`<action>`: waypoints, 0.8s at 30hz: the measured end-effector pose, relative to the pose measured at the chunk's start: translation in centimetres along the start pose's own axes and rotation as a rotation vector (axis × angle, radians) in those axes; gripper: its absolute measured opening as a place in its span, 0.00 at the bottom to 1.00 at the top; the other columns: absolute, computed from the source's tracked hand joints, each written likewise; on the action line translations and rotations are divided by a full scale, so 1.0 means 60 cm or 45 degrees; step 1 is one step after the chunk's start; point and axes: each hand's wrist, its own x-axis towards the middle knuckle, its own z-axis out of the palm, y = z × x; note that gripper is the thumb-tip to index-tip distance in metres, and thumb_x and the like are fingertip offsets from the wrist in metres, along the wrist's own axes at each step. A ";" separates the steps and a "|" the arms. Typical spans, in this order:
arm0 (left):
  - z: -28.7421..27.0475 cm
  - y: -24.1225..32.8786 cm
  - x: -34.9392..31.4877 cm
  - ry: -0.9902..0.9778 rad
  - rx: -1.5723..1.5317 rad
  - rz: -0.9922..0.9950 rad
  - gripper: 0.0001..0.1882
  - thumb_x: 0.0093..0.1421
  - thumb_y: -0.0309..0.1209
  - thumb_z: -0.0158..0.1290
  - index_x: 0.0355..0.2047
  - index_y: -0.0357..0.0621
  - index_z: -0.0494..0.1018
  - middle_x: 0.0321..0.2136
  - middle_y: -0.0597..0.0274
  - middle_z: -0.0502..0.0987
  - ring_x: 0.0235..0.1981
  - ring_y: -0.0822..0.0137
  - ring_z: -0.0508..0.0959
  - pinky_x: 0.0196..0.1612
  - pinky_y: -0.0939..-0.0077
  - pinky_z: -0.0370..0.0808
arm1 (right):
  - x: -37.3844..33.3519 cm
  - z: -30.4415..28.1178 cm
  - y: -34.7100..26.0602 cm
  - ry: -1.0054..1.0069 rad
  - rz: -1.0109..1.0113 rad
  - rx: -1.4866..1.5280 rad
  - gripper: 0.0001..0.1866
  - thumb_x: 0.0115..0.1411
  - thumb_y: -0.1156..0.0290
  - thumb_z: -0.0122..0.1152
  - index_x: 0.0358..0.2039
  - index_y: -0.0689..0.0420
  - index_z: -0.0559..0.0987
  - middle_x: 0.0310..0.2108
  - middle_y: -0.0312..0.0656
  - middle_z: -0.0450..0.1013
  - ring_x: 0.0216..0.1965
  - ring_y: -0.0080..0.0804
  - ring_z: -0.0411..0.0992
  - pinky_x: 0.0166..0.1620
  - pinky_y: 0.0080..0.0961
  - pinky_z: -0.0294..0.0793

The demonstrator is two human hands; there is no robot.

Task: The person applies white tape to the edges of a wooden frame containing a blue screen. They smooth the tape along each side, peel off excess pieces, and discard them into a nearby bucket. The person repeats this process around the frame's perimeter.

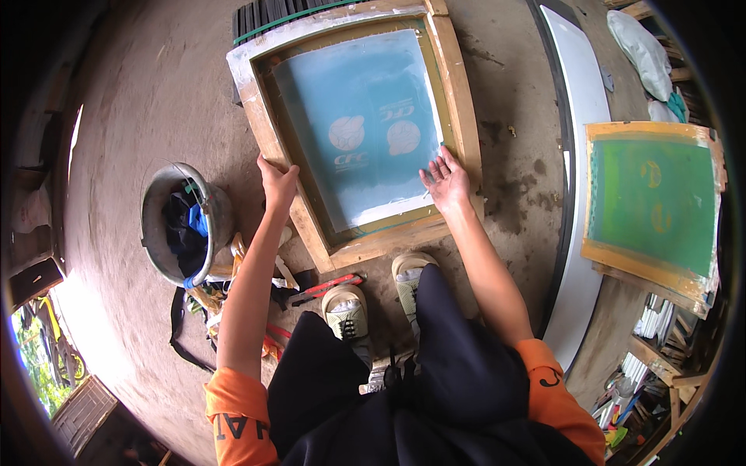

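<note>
A wooden silk-screen frame (pixel 465 116) is tilted in front of me, its blue mesh (pixel 350 85) showing pale round designs and lettering. My left hand (pixel 277 185) is closed around the left rail, thumb on the upper face and fingers over the outer side. Palm up, my right hand (pixel 447 180) lies over the lower right part of the frame, near the mesh's white border. Its fingers are apart and slightly bent, with nothing visible in them. Whether they touch the mesh I cannot tell.
A grey bucket (pixel 159 252) with dark and blue cloth stands at left. Red-handled tools (pixel 330 287) and scraps lie by my feet. Behind the frame is a dark slatted stack (pixel 272 14). A white board (pixel 579 101) and a green screen (pixel 653 198) are at right.
</note>
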 end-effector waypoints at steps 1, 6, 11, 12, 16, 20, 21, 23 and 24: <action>-0.001 -0.005 0.004 0.007 0.007 0.024 0.41 0.47 0.27 0.55 0.59 0.38 0.47 0.40 0.46 0.70 0.38 0.57 0.75 0.43 0.68 0.72 | -0.005 0.005 -0.001 -0.019 -0.014 -0.014 0.17 0.66 0.64 0.43 0.55 0.45 0.70 0.40 0.32 0.54 0.41 0.24 0.57 0.53 0.44 0.64; -0.003 -0.018 0.007 0.018 0.037 -0.026 0.40 0.47 0.26 0.55 0.58 0.38 0.49 0.41 0.46 0.70 0.41 0.57 0.74 0.44 0.67 0.72 | -0.011 0.010 0.000 -0.012 0.007 -0.019 0.17 0.66 0.65 0.42 0.54 0.43 0.71 0.37 0.31 0.53 0.39 0.22 0.56 0.52 0.45 0.65; 0.002 -0.009 0.005 0.029 0.034 -0.008 0.39 0.47 0.26 0.55 0.57 0.37 0.49 0.41 0.46 0.70 0.41 0.57 0.74 0.45 0.68 0.72 | -0.002 -0.005 -0.002 -0.080 0.029 -0.037 0.17 0.66 0.64 0.43 0.54 0.38 0.71 0.35 0.29 0.53 0.37 0.20 0.55 0.49 0.40 0.63; 0.001 -0.008 0.004 0.035 0.039 -0.002 0.38 0.47 0.26 0.55 0.57 0.37 0.49 0.41 0.46 0.70 0.41 0.57 0.74 0.45 0.68 0.71 | -0.002 -0.008 -0.002 -0.085 0.038 -0.045 0.17 0.66 0.63 0.43 0.54 0.38 0.72 0.35 0.29 0.53 0.37 0.20 0.54 0.49 0.39 0.62; 0.009 0.006 0.001 0.025 0.052 -0.058 0.39 0.47 0.26 0.55 0.58 0.38 0.49 0.40 0.47 0.70 0.40 0.57 0.74 0.43 0.68 0.73 | -0.002 -0.005 -0.018 -0.117 0.069 -0.083 0.16 0.64 0.61 0.47 0.51 0.38 0.75 0.34 0.28 0.53 0.36 0.20 0.54 0.50 0.33 0.60; -0.001 -0.014 0.014 0.037 0.057 0.007 0.40 0.48 0.26 0.56 0.59 0.39 0.48 0.39 0.48 0.71 0.37 0.58 0.75 0.39 0.68 0.74 | 0.013 0.049 -0.050 -0.208 0.046 -0.124 0.16 0.62 0.61 0.53 0.51 0.39 0.75 0.35 0.28 0.53 0.37 0.20 0.53 0.51 0.30 0.59; 0.003 -0.013 0.007 0.025 0.050 -0.012 0.40 0.48 0.26 0.56 0.59 0.39 0.48 0.38 0.48 0.71 0.37 0.58 0.75 0.39 0.68 0.74 | 0.012 0.053 -0.059 -0.237 -0.027 -0.160 0.13 0.61 0.63 0.55 0.47 0.43 0.77 0.35 0.28 0.59 0.37 0.19 0.59 0.48 0.25 0.62; 0.002 -0.006 0.003 0.024 0.025 -0.052 0.41 0.47 0.26 0.56 0.59 0.39 0.47 0.38 0.49 0.71 0.37 0.59 0.75 0.40 0.69 0.74 | 0.011 0.055 -0.081 -0.410 -0.424 -0.624 0.10 0.61 0.66 0.55 0.43 0.47 0.78 0.33 0.28 0.64 0.35 0.20 0.63 0.45 0.21 0.64; -0.004 -0.008 0.005 0.040 0.040 -0.032 0.41 0.47 0.26 0.56 0.59 0.39 0.47 0.38 0.49 0.71 0.38 0.59 0.75 0.41 0.69 0.73 | 0.010 0.057 -0.091 -0.502 -0.620 -0.856 0.09 0.61 0.67 0.54 0.41 0.49 0.78 0.32 0.28 0.66 0.34 0.20 0.65 0.44 0.20 0.66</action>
